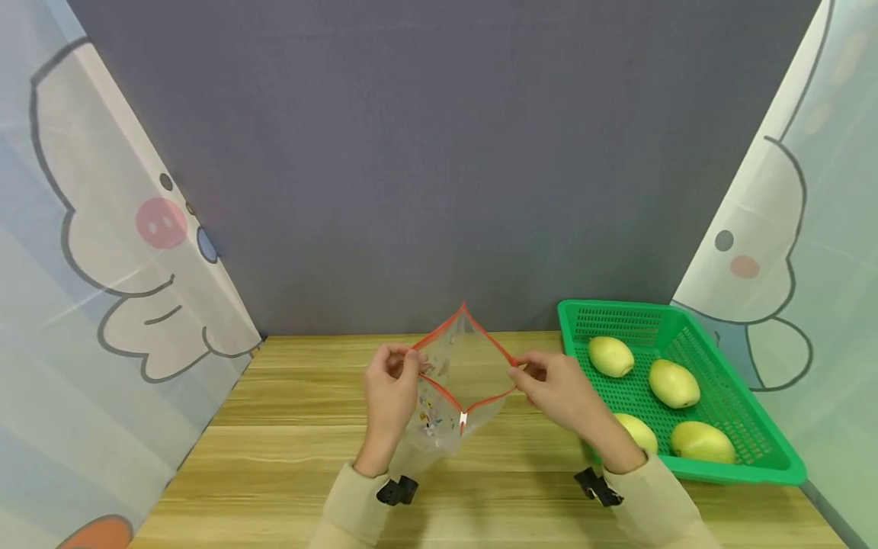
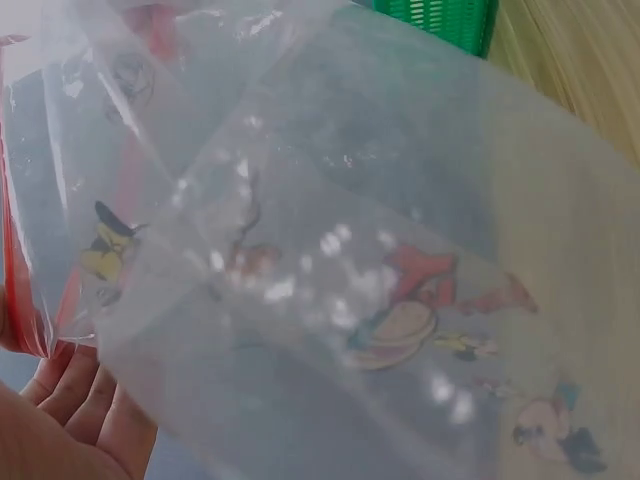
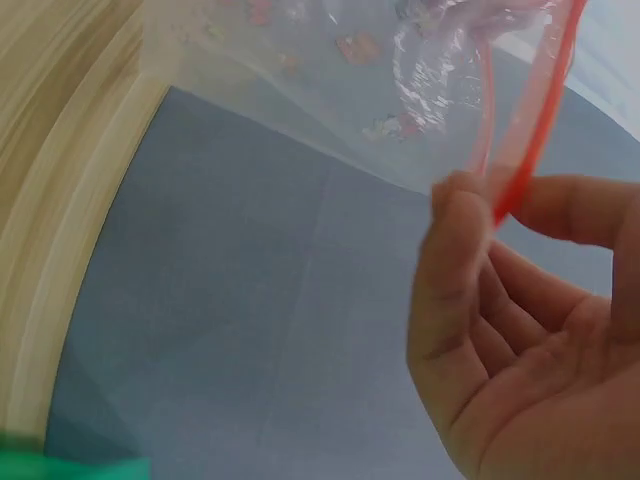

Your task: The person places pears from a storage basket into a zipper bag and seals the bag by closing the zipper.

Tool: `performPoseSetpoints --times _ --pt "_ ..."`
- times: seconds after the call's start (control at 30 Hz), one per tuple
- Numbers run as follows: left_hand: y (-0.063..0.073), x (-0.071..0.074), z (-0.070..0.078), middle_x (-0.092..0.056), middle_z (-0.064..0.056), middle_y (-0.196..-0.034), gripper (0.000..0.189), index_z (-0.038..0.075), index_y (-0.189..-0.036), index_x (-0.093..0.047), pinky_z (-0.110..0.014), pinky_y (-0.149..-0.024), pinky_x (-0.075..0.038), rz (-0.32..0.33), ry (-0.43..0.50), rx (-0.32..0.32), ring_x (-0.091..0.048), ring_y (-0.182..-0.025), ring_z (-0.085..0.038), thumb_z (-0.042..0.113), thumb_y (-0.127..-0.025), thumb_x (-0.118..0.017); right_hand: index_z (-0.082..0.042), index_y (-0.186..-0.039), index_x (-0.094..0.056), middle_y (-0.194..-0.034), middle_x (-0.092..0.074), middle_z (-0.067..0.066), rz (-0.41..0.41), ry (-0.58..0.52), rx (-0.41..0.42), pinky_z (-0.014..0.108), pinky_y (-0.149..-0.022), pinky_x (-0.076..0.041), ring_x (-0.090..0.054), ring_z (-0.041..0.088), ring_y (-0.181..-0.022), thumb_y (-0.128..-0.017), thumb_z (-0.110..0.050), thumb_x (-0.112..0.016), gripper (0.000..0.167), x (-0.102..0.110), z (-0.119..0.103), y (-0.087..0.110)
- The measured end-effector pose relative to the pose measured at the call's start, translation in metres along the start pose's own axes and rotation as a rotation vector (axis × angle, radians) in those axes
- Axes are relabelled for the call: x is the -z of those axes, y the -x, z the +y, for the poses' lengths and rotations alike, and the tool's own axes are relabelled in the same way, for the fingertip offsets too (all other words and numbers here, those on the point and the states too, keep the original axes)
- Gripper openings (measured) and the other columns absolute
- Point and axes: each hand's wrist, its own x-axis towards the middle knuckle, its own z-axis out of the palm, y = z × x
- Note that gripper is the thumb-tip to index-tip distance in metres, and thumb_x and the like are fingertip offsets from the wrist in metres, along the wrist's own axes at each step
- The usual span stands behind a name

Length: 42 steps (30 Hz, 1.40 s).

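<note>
A clear plastic zipper bag with a red zip edge and small cartoon prints hangs over the wooden table between my hands. Its mouth is spread into a diamond, and a white slider sits at the near corner. My left hand pinches the red edge on the left side. Thumb and fingers of my right hand pinch the right corner of the same edge. In the left wrist view the bag covers most of the picture; the right wrist view shows the right hand gripping the red strip.
A green basket holding several yellow-green oval fruits stands at the right, close by the right forearm. The wooden table reaches back to a grey cloth wall. Printed cartoon curtains flank both sides.
</note>
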Motion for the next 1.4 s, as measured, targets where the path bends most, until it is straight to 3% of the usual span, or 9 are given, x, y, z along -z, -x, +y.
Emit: performPoseSetpoints --times 0.2,0.33,0.53,0.63,0.7,0.77,1.0,1.4 --pt "0.001 -0.004 -0.002 -0.073 -0.014 -0.085 0.005 -0.001 -0.095 -0.064 -0.022 -0.053 -0.054 0.002 -0.021 0.028 -0.073 -0.071 -0.028 0.000 -0.098 -0.060 -0.008 -0.110 -0.075 -0.082 -0.069 -0.009 -0.053 0.133 0.048 0.027 -0.064 -0.052 -0.061 0.007 -0.073 -0.100 -0.025 -0.067 0.022 0.012 0.001 0.007" --pt "0.002 -0.004 -0.003 -0.073 -0.013 -0.087 0.006 0.000 -0.097 -0.064 -0.022 -0.052 -0.052 -0.008 -0.030 0.020 -0.073 -0.072 -0.028 0.004 -0.100 -0.060 -0.012 -0.102 -0.076 -0.085 -0.068 -0.010 -0.063 0.241 0.070 0.029 -0.068 -0.053 -0.061 0.007 -0.077 -0.099 -0.019 -0.066 0.012 0.021 0.010 0.013" --pt "0.005 -0.004 0.004 -0.073 -0.020 -0.089 0.007 -0.004 -0.099 -0.064 -0.029 -0.063 -0.060 -0.002 -0.004 0.057 -0.072 -0.080 -0.041 0.002 -0.101 -0.060 -0.011 -0.106 -0.074 -0.099 -0.071 -0.002 -0.062 0.389 0.035 0.038 -0.074 -0.055 -0.064 0.016 -0.089 -0.096 -0.018 -0.066 0.014 0.035 0.033 0.021" --pt "0.006 -0.003 0.005 -0.072 -0.021 -0.090 0.007 -0.004 -0.099 -0.064 -0.033 -0.068 -0.062 -0.005 0.012 0.072 -0.071 -0.080 -0.043 0.002 -0.101 -0.060 -0.010 -0.114 -0.073 -0.110 -0.072 0.003 -0.076 0.421 -0.004 0.046 -0.080 -0.057 -0.067 0.024 -0.099 -0.097 -0.022 -0.067 0.022 0.042 0.042 0.026" --pt "0.005 -0.003 -0.006 -0.072 -0.019 -0.090 0.008 -0.002 -0.100 -0.064 -0.029 -0.068 -0.061 -0.006 0.032 0.072 -0.072 -0.080 -0.040 0.005 -0.101 -0.061 -0.009 -0.116 -0.072 -0.113 -0.072 0.006 -0.091 0.440 -0.022 0.050 -0.082 -0.057 -0.067 0.029 -0.103 -0.097 -0.025 -0.068 0.025 0.047 0.048 0.028" --pt "0.005 -0.002 -0.006 -0.072 -0.018 -0.089 0.009 -0.001 -0.100 -0.064 -0.031 -0.069 -0.062 -0.008 0.049 0.061 -0.072 -0.079 -0.038 0.007 -0.102 -0.061 -0.007 -0.118 -0.071 -0.114 -0.072 0.009 -0.110 0.454 -0.041 0.053 -0.083 -0.057 -0.068 0.033 -0.105 -0.096 -0.027 -0.069 0.030 0.052 0.055 0.029" --pt "0.004 -0.001 -0.008 -0.072 -0.019 -0.087 0.010 -0.004 -0.100 -0.063 -0.038 -0.071 -0.063 -0.010 0.075 0.052 -0.071 -0.078 -0.041 0.006 -0.102 -0.060 0.001 -0.120 -0.068 -0.111 -0.072 0.019 -0.157 0.493 -0.106 0.055 -0.078 -0.057 -0.067 0.039 -0.102 -0.093 -0.031 -0.072 0.042 0.062 0.078 0.030" --pt "0.003 -0.002 -0.006 -0.071 -0.024 -0.088 0.010 -0.005 -0.099 -0.062 -0.027 -0.068 -0.061 -0.010 0.090 0.055 -0.073 -0.077 -0.038 0.004 -0.101 -0.059 0.004 -0.123 -0.065 -0.115 -0.070 0.019 -0.247 0.549 -0.170 0.057 -0.076 -0.056 -0.065 0.043 -0.102 -0.089 -0.029 -0.075 0.049 0.071 0.108 0.037"
